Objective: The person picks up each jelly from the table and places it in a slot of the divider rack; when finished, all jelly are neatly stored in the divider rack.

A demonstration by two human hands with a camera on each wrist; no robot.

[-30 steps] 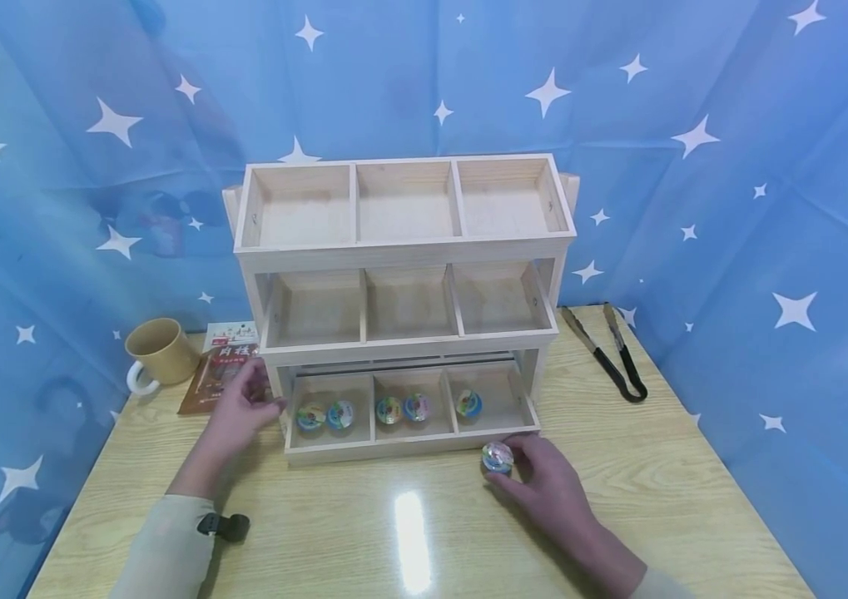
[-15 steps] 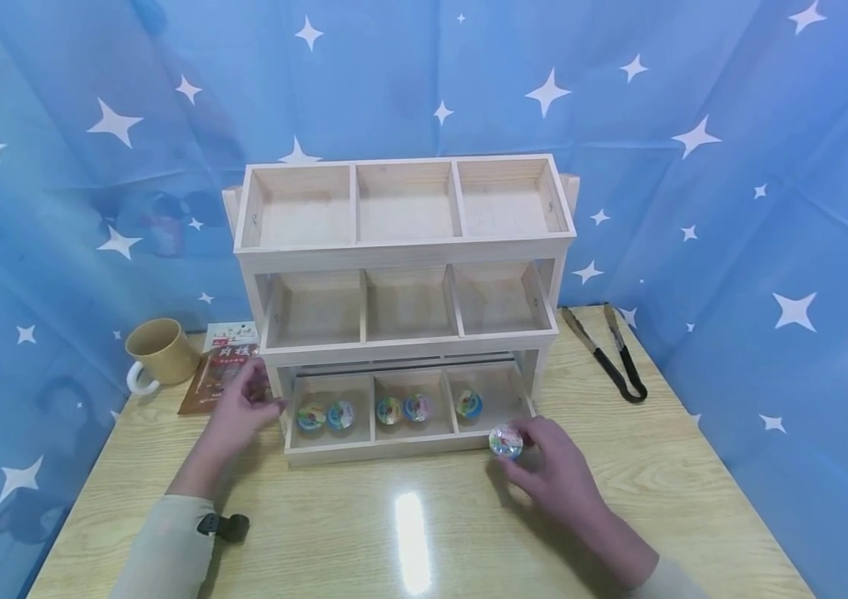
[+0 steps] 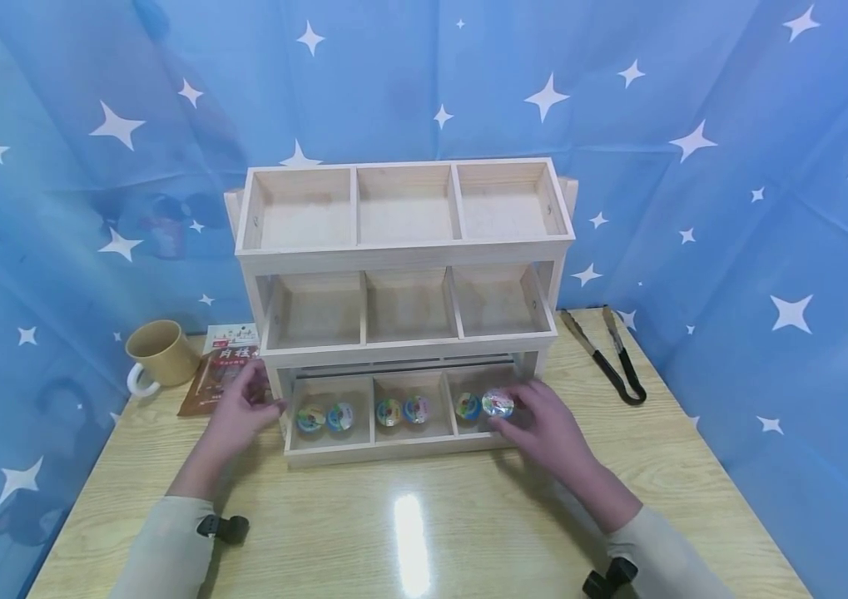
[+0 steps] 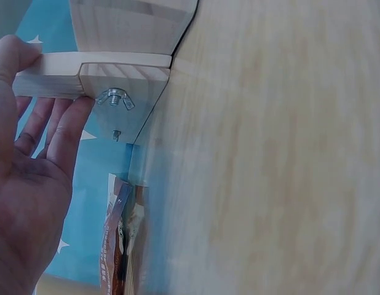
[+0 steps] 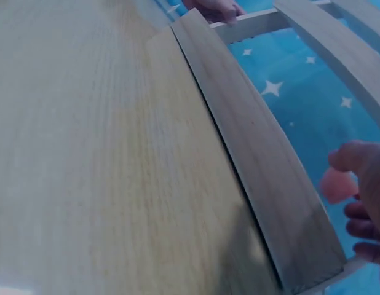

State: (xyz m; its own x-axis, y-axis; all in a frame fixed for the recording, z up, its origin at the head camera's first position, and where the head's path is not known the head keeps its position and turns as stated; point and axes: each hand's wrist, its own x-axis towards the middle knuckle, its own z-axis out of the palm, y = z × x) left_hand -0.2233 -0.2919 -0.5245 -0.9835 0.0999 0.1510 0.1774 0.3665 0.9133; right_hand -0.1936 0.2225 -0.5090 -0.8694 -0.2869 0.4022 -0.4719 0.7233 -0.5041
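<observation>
Blue cloth printed with white stars [image 3: 731, 166] is hung behind and beside a pale wooden table [image 3: 409, 532], on which a three-tiered rack of light unpainted wood [image 3: 404, 249] is stood as the landmark for everything else. Each tier of the rack is divided into three compartments; in the lowest tier two small round foil-lidded jelly cups [image 3: 325, 417] are seen in the left compartment, two more [image 3: 403, 410] in the middle one, and a single blue-lidded cup [image 3: 468, 406] in the right one. Just beside that single cup, inside the right compartment, a further small round cup with a shiny multicoloured lid [image 3: 498, 403] is pinched by the right hand [image 3: 543, 428], whose grip is closed around it with thumb and fingertips. The left hand [image 3: 240, 408] is laid against the rack's lower left corner; in the left wrist view its fingers [image 4: 67, 132] are shown straight, pressed to the wooden side panel near a metal wing nut [image 4: 115, 98], with the thumb over the rail, so this grip is spread apart and nothing is enclosed. To the left of the rack a tan ceramic mug [image 3: 159, 353] and a flat brown snack packet [image 3: 221, 374] are placed. To the rack's right, black-handled metal tongs [image 3: 613, 356] are laid on the table.
</observation>
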